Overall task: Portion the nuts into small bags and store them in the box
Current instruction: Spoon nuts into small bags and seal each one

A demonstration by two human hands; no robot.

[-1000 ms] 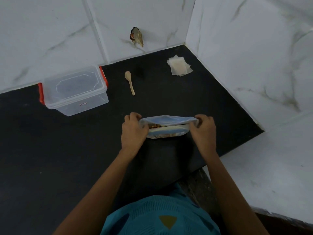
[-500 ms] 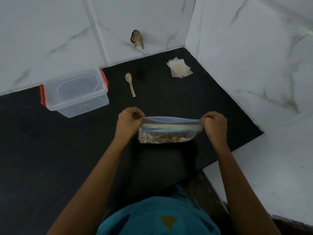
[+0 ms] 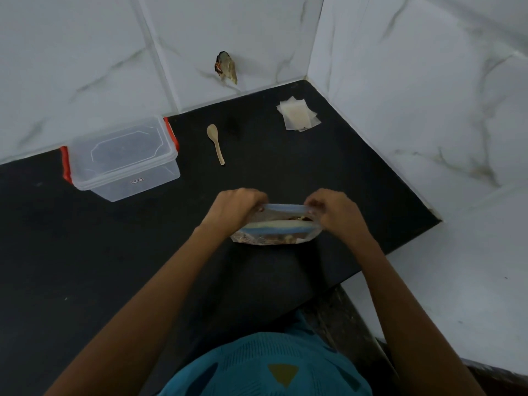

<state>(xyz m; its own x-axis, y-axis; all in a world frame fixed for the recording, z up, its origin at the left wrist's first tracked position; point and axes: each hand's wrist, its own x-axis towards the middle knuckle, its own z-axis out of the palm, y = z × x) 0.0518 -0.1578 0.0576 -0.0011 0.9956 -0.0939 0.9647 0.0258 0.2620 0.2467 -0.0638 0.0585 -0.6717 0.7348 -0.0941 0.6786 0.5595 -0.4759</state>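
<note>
— Facing a matte black counter [image 3: 85,267], hemmed by glossy white marbled tiles [image 3: 228,30].
— Pinching the crinkly clear bag [image 3: 274,232] of nuts [image 3: 285,239] at both ends, left hand [image 3: 234,205] and right hand [image 3: 337,212] curled, holding its blue-zipped mouth apart.
— Seeing, beyond the fingers, a clear lidded box [image 3: 123,158], wooden spoon [image 3: 215,142], flat pouches [image 3: 298,115].

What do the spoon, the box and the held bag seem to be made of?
Spoon: pale tan, matt, likely wood or bamboo.
Box: clear, glossy hard plastic; the counter shows through; red clips.
Bag: thin, clear plastic film, creased; nuts show through; blue zip strip.
</note>
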